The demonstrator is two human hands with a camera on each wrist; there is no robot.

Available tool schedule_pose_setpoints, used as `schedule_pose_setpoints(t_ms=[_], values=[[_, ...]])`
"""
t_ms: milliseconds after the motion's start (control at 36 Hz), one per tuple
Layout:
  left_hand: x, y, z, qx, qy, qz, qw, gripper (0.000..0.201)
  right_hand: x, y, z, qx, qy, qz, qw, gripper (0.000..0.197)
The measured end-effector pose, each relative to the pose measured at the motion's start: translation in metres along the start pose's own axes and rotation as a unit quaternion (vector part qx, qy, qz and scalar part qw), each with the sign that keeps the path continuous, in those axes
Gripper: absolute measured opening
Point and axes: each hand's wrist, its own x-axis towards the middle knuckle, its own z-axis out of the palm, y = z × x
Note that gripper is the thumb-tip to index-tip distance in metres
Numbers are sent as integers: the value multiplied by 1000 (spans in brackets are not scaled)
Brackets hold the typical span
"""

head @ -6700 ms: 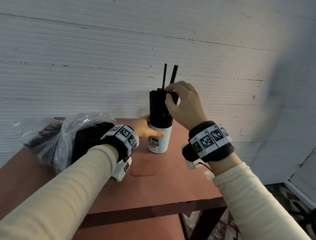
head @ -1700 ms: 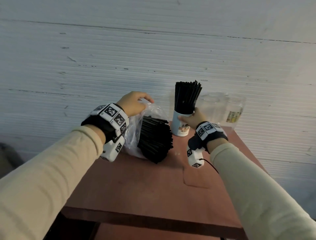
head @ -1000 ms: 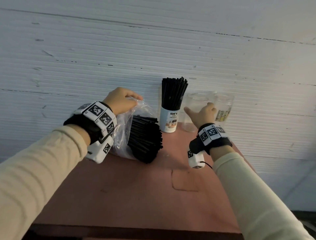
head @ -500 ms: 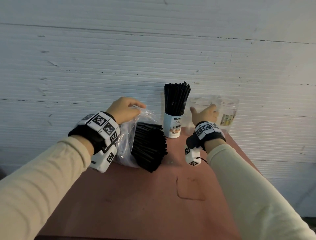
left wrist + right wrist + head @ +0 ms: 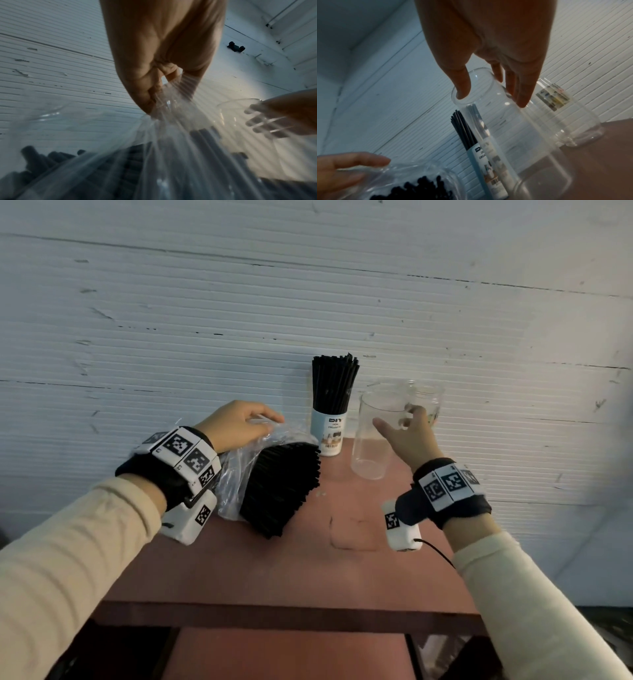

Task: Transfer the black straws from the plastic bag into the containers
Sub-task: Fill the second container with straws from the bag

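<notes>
A clear plastic bag (image 5: 236, 477) lies at the table's left, a thick bundle of black straws (image 5: 281, 487) sticking out of its mouth. My left hand (image 5: 270, 419) pinches the bag's upper film; the left wrist view shows the plastic bunched in the left hand (image 5: 154, 102). A labelled white container (image 5: 328, 436) packed with upright straws stands by the wall. Right of it, my right hand (image 5: 397, 422) grips the rim of an empty clear container (image 5: 371, 446). In the right wrist view the thumb is inside the clear container (image 5: 522, 142) and the fingers (image 5: 522, 100) outside.
A second clear jar (image 5: 428, 400) with a small label stands behind my right hand, against the ribbed white wall. The reddish-brown table (image 5: 291, 559) has its front edge near me and its right edge just beyond my right wrist.
My right hand left the filled white container, reached right and took the empty clear container by the rim, drawing it nearer. My left hand keeps holding the bag.
</notes>
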Motion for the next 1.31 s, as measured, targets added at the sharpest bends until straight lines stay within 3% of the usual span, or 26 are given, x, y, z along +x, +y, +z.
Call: schedule_pose_setpoints(t_ms=[194, 389, 528, 639, 750, 805, 917, 1000, 1083, 1139, 1305], values=[[-22, 6, 0, 5, -16, -14, 1000, 25, -34, 0, -17, 9, -42, 9, 999, 75], [-49, 10, 4, 53, -49, -21, 997, 59, -51, -1, -26, 15, -60, 25, 998, 79], [-61, 7, 2, 84, -19, -20, 996, 41, -55, -6, -30, -20, -47, 36, 998, 79], [-63, -7, -2, 87, 19, -39, 995, 42, -67, -15, -30, -113, 25, -60, 992, 87], [-59, -11, -3, 98, 79, -51, 991, 46, -75, -31, -16, -172, 95, -240, 951, 55], [-57, -9, -5, 97, 89, -43, 990, 46, -82, -42, -4, -193, 64, -296, 933, 38], [-49, -5, -9, 78, 93, -40, 992, 49, -93, -65, 32, -181, -85, -358, 912, 16], [-47, -4, -12, 66, 88, -39, 993, 55, -97, -79, 63, -203, -200, -348, 893, 22], [-43, -3, -13, 55, 86, -29, 994, 57, -98, -93, 87, -259, -252, -331, 872, 31], [-41, -3, -14, 57, 94, -29, 994, 58, -97, -100, 99, -332, -282, -318, 842, 31], [-37, -4, -22, 71, 112, -31, 991, 57, -86, -102, 117, -404, -283, -300, 816, 44]])
